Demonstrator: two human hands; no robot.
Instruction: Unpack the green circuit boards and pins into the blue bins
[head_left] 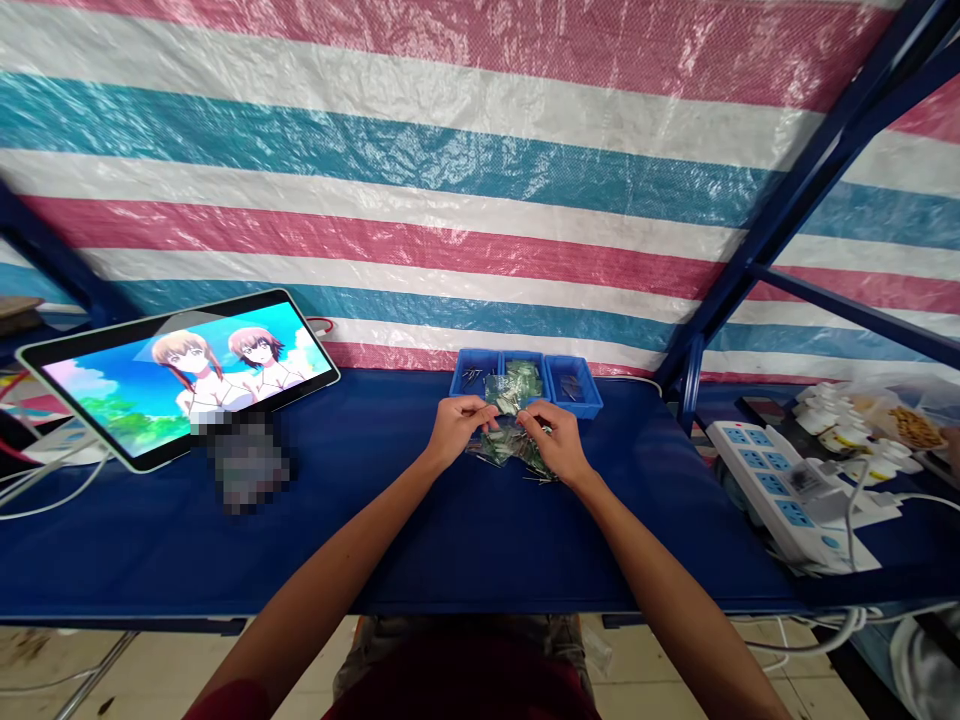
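My left hand [457, 428] and my right hand [556, 438] meet over the blue table, each with thumb and forefinger pinched. Between their fingertips is a small clear plastic bag [504, 392] with green on it, apparently gripped from both sides. Just below it lies a loose pile of similar green-and-clear bags [495, 447], some with thin metal pieces showing. Behind the hands stands a blue three-part tray. Dark thin pieces lie in its left bin [472, 375], green bags in its middle bin [525, 368], and a few small pieces in its right bin [572, 385].
A tablet [180, 370] showing a cartoon leans at the left, with a blurred-out item [249, 465] before it. On the right are a white power strip [780, 490], white bottles [832, 420] and cables. Striped sheeting [450, 200] and blue frame bars [750, 250] stand behind the table.
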